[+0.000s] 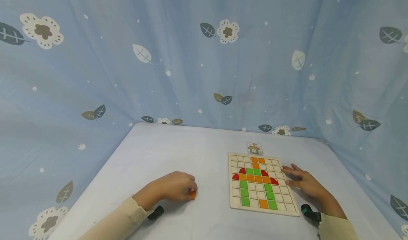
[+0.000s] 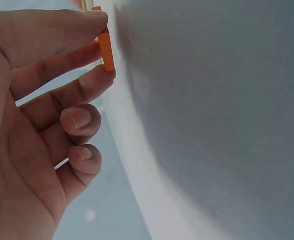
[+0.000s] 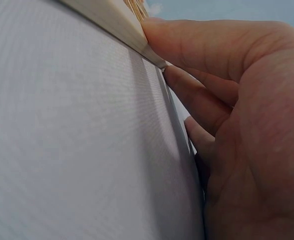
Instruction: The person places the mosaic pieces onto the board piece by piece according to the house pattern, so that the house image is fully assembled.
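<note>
My left hand (image 1: 177,187) pinches an orange tile (image 1: 192,194) between thumb and fingertips, low over the table. In the left wrist view the orange tile (image 2: 106,52) stands on edge, part of it hidden by the thumb, and the other fingers curl loosely below. A square wooden grid board (image 1: 285,198) lies right of centre, with green, orange and red tiles set in a figure-like pattern. My right hand (image 1: 305,184) is at the board's right edge, fingers relaxed. In the right wrist view, the thumb (image 3: 174,40) touches the board's rim (image 3: 117,22).
A small picture card (image 1: 254,148) with a similar coloured pattern lies just behind the board. Dark wrist devices (image 1: 155,213) sit under both wrists. A white cloth covers the table (image 1: 178,144), and a blue floral curtain (image 1: 191,63) encloses its back and sides.
</note>
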Available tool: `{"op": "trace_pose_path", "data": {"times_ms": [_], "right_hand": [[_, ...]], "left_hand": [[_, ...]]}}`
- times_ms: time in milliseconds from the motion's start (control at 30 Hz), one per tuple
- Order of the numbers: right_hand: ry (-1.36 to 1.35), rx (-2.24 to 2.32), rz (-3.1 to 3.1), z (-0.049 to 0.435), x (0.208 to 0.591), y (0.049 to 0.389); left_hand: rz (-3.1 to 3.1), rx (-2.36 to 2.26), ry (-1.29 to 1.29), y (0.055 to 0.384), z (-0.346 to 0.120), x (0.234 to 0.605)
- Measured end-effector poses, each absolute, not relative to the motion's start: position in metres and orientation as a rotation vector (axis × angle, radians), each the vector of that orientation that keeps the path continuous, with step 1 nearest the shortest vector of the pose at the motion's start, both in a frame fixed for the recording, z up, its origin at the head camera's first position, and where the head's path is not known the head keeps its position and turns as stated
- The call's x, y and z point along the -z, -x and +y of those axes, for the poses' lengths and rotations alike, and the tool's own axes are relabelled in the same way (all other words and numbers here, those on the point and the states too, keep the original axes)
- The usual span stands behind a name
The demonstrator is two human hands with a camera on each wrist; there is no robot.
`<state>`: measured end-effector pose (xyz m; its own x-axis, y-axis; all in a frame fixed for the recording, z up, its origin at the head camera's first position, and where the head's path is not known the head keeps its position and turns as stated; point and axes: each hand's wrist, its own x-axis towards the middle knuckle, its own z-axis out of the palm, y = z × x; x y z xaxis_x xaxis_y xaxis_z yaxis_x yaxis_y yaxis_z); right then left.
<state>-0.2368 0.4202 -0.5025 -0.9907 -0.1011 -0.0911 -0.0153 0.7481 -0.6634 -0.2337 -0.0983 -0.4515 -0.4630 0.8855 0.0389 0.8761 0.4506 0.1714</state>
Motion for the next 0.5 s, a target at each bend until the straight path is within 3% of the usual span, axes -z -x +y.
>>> {"op": "trace_pose_path", "data": {"times_ms": [500], "right_hand": [[0.065, 1.045, 2.838, 0.418, 0.504, 0.236]], "left_hand": [[2.641, -0.168, -1.663, 0.246, -0.067, 0.447]]}}
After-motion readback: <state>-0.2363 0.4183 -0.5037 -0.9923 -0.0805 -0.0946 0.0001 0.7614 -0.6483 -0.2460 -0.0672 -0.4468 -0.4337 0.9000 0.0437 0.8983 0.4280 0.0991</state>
